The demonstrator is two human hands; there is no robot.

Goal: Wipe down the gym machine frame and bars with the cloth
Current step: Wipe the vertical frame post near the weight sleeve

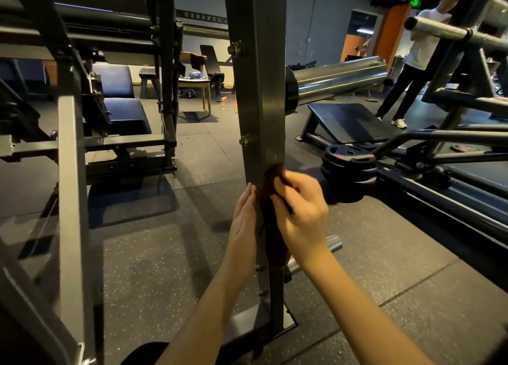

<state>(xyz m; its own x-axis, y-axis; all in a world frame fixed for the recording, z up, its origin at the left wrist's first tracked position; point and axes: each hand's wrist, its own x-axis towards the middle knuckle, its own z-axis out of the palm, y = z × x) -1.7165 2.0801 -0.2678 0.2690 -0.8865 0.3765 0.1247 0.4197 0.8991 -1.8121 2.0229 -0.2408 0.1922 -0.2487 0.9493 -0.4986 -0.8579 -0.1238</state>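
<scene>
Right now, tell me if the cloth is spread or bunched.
Bunched: the cloth hangs crumpled against the post, gripped by the right hand.

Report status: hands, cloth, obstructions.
Right hand grips dark cloth against upright post. Left hand flat on post's left side. Bolts protrude above and below the cloth.

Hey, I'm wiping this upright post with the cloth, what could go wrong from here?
The bolt sticking out just above your hands could snag the cloth or scrape your right hand if you wipe upward.
The cloth's loose end hangs beside the small lower bolts and may catch there.
Your left hand lies bare against the post, so a slip could bump it on those bolts.
</scene>
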